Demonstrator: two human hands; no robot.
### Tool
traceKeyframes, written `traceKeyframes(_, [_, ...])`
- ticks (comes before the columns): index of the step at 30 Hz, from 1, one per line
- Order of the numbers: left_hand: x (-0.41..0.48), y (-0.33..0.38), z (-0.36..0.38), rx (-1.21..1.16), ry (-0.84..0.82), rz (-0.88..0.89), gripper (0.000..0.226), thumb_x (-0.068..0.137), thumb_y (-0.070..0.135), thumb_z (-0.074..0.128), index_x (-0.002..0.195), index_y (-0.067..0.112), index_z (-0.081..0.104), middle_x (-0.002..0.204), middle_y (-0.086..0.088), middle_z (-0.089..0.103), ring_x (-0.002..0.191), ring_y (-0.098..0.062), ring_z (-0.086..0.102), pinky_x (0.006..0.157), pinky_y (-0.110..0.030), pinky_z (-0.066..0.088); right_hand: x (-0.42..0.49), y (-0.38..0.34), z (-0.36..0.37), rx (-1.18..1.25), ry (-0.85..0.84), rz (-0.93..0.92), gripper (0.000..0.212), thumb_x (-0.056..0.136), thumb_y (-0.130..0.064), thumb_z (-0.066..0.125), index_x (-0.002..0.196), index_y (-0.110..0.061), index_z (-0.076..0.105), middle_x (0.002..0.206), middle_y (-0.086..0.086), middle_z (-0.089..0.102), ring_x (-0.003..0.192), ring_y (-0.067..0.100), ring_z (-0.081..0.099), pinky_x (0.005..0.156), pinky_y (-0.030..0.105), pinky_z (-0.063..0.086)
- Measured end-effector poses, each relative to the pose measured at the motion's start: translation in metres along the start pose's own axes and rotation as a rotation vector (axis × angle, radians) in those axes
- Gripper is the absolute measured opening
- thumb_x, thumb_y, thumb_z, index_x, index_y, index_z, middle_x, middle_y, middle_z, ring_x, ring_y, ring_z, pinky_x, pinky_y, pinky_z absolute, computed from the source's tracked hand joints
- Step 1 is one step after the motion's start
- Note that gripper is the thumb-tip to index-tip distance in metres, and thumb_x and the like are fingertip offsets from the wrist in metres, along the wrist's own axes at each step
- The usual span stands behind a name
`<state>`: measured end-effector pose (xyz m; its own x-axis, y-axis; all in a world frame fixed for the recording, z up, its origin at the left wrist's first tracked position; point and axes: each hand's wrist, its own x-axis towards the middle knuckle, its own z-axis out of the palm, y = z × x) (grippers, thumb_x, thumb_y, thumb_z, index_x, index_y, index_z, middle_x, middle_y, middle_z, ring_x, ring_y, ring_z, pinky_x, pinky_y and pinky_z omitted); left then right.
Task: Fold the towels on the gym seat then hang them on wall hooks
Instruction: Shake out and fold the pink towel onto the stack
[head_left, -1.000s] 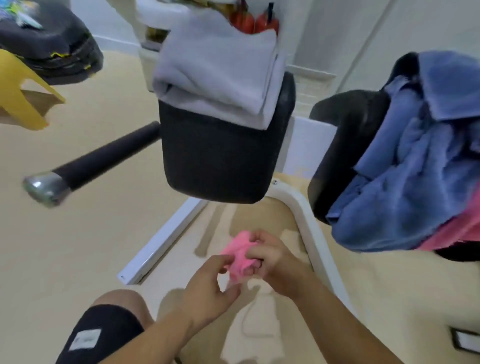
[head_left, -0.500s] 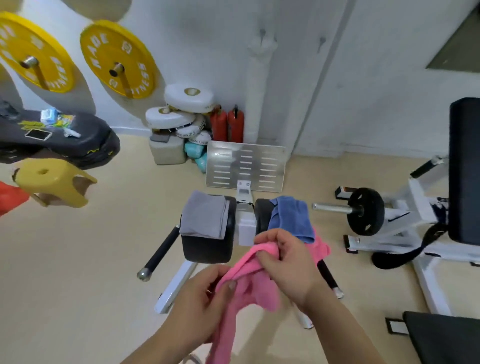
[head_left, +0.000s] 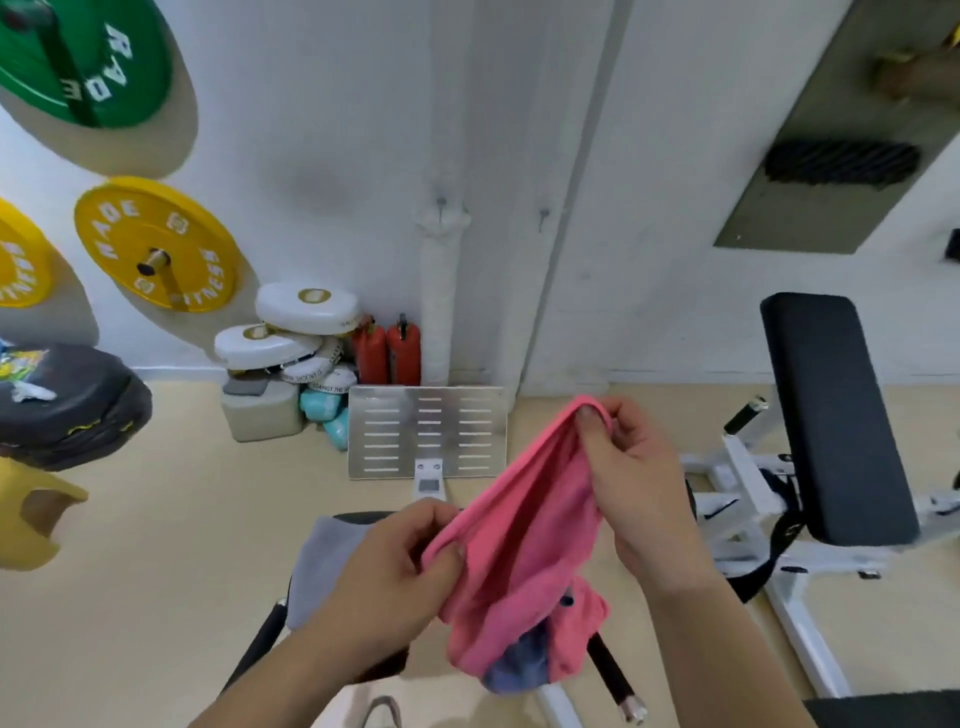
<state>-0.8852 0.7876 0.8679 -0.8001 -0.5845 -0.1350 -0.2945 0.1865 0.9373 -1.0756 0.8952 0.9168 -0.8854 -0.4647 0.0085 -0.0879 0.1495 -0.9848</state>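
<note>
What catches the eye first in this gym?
A pink towel at centre, stretched between the left hand and the right hand. Next, a yellow plate and a green plate on the wall at upper left, and a black bench at right.

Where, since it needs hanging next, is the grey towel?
Head view, lower centre-left: the grey towel lies on the black seat, partly behind the left hand pinching the pink towel.
</note>
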Motion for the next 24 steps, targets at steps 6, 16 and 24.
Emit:
traceKeyframes(6, [0.091,0.038,-0.021,-0.026,0.016,0.059,0.018,0.094,0.005,0.059,0.084,0.016,0.069,0.066,0.004,0.063,0.059,-0.003,0.053,0.056,-0.017,0.043,0.069,-0.023,-0.018,-0.311,0.180,-0.054,0.036,0.098,-0.028,0.064,0.075,0.000,0.060,0.063,0.005,0.053,0.059,0.014,0.048,0.053,0.020,0.037])
traceKeyframes(16, [0.144,0.078,-0.009,0.091,-0.079,0.342,0.018,0.103,0.026,0.058,0.092,0.033,0.070,0.083,0.008,0.066,0.077,-0.004,0.060,0.072,-0.020,0.044,0.107,-0.036,-0.020,-0.305,0.066,-0.062,0.012,0.088,-0.013,0.072,0.086,-0.024,0.077,0.081,0.007,0.076,0.076,0.013,0.067,0.064,0.010,0.047])
traceKeyframes(24, [0.165,0.073,0.021,0.197,0.144,0.406,0.034,0.093,0.014,0.069,0.120,0.034,0.068,0.084,0.017,0.065,0.082,0.005,0.062,0.075,-0.006,0.043,0.113,-0.039,-0.013,-0.230,-0.499,-0.044,0.004,0.086,-0.020,0.081,0.089,-0.023,0.082,0.090,0.000,0.080,0.094,0.017,0.075,0.091,0.034,0.058])
